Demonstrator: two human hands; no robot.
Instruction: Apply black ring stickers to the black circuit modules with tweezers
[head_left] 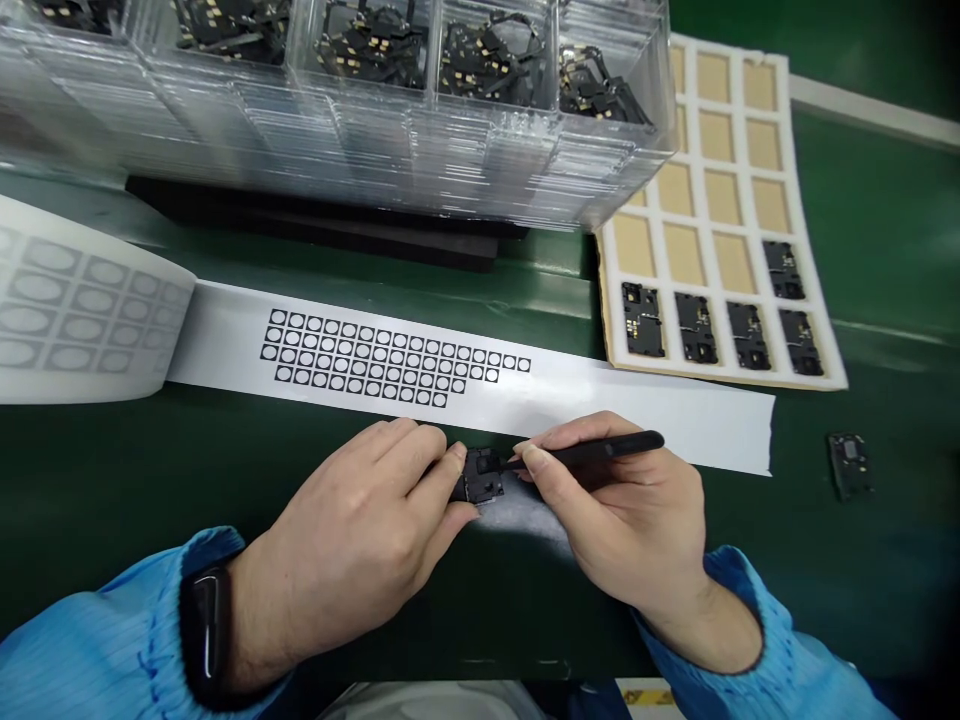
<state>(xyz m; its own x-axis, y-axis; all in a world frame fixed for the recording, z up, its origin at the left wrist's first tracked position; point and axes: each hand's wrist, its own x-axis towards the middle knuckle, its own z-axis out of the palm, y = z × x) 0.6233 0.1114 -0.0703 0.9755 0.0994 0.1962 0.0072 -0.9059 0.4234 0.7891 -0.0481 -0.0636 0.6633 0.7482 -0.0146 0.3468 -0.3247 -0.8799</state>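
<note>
The left hand (367, 500) pinches a black part (482, 476) just beside the white strip (690, 420). The right hand (634, 525) grips a slim black tool (616, 447), its tip at the part

I see a small, flat black part (481, 476), roughly square, pinched at its left edge by the left hand (367, 515). Slim black tweezers (611, 449) lean slightly in the right hand (630, 520), tip at the part's right side.

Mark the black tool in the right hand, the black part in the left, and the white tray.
Black tool (604, 448): head view, on its handle.
Held black part (481, 485): head view, on its exposed face.
White tray (684, 254): head view, on a bare tan pocket.
</note>
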